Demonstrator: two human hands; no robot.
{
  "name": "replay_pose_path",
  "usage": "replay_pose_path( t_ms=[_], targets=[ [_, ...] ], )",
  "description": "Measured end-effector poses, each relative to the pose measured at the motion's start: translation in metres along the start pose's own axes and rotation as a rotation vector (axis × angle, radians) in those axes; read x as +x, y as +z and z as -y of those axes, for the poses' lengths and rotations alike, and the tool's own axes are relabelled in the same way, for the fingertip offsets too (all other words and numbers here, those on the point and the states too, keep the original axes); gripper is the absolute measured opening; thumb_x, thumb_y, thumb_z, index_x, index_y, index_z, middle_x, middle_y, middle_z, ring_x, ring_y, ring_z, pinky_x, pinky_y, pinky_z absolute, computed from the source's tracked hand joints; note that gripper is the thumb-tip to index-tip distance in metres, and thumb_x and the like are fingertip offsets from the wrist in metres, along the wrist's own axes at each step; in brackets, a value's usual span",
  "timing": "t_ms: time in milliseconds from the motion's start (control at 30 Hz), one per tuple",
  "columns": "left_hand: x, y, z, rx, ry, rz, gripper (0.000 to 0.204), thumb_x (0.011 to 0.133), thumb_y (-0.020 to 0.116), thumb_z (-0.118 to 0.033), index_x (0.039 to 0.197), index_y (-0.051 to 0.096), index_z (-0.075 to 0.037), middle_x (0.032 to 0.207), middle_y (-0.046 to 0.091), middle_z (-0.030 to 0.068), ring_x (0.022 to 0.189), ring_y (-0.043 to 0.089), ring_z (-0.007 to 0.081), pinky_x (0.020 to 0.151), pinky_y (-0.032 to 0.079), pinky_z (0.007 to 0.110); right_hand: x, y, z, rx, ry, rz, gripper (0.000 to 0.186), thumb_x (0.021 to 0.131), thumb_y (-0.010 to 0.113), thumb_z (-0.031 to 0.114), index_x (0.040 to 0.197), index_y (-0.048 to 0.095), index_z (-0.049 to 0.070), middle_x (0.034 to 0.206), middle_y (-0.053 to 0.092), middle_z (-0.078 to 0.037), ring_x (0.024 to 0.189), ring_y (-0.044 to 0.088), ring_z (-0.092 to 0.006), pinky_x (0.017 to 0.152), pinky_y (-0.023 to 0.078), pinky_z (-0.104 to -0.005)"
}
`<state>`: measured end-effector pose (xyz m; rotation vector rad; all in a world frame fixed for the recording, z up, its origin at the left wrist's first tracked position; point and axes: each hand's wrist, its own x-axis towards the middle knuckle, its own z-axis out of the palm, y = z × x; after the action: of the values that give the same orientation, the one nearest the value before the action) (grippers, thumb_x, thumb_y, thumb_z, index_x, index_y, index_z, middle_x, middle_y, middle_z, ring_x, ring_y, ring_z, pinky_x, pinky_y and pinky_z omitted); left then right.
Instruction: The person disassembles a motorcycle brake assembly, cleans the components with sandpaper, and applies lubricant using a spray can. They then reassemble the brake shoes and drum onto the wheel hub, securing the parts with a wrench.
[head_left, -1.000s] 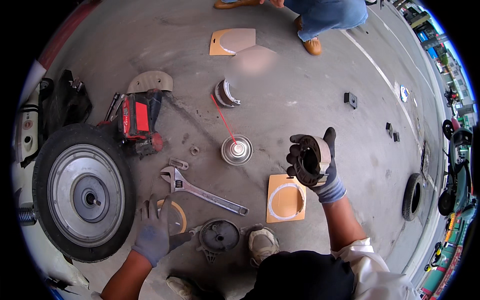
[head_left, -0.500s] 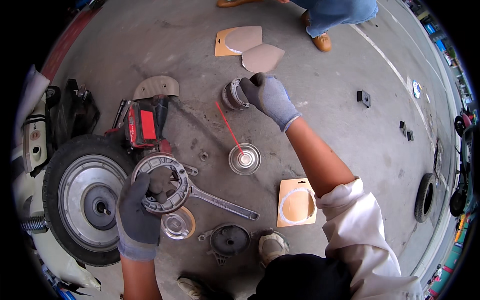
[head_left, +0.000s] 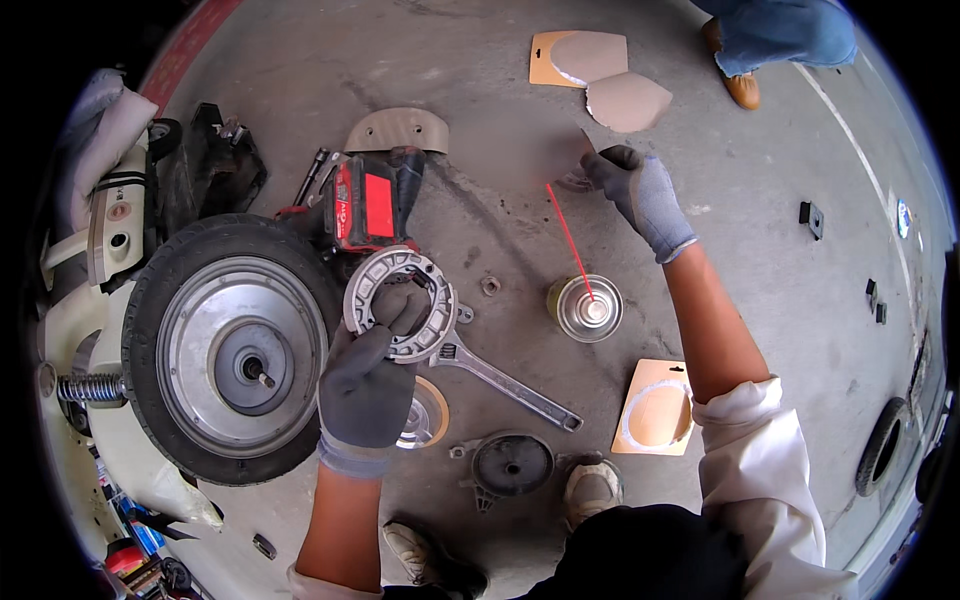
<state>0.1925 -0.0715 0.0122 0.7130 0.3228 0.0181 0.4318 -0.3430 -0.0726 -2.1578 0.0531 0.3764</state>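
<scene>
In my gloved left hand [head_left: 370,395] is a ring-shaped pair of brake shoes [head_left: 436,325], held upright beside the wheel [head_left: 240,345]. The fingers curl around its lower left part. Out to the right, my gloved right hand [head_left: 645,200] has thumb and fingers closed at the edge of a second pair of brake shoes [head_left: 574,181]. A blurred patch hides most of that ring. Just below it stands a spray can [head_left: 589,312] with a red straw [head_left: 568,235]. An adjustable wrench [head_left: 520,390] lies to the right of my left hand.
Behind my left hand is a red and black cordless power tool [head_left: 365,205]. A round dark cover [head_left: 512,464] lies near my shoes. Cardboard packaging [head_left: 655,410] is at the right, more cardboard [head_left: 628,102] at the far side. Another person's leg [head_left: 785,35] shows at top right.
The whole view has shifted, so the floor things appear farther right. My left hand has turned the brake shoes to face me more. A blur now covers much of the other ring.
</scene>
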Motion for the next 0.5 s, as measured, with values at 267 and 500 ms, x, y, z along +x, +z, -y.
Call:
replay_pose_path(
  t_ms=[267, 500],
  targets=[
    [0.025, 0.004, 0.019, -0.088, 0.057, 0.215, 0.062, 0.097, 0.042, 0.001, 0.157, 0.029, -0.001, 0.161, 0.039, 0.0147, 0.154, 0.027, 0.0309, 0.127, 0.017, 0.05, -0.017, -0.002, 0.015, 0.488, -0.206, -0.074, 0.044, 0.097, 0.065, 0.042, 0.094, 0.065, -0.002, 0.072, 0.063, -0.008, 0.07, 0.058, -0.012, 0.07, 0.05, -0.0316],
    [0.053, 0.016, 0.013, -0.117, 0.159, 0.26, 0.062, 0.095, 0.043, 0.004, 0.156, 0.035, -0.004, 0.156, 0.048, 0.0076, 0.153, 0.03, 0.0282, 0.127, 0.017, 0.05, -0.081, -0.007, 0.111, 0.147, -0.587, -0.089, 0.026, 0.096, 0.068, 0.025, 0.104, 0.061, 0.001, 0.081, 0.062, -0.006, 0.071, 0.057, -0.0107, 0.065, 0.05, -0.0298]
  ],
)
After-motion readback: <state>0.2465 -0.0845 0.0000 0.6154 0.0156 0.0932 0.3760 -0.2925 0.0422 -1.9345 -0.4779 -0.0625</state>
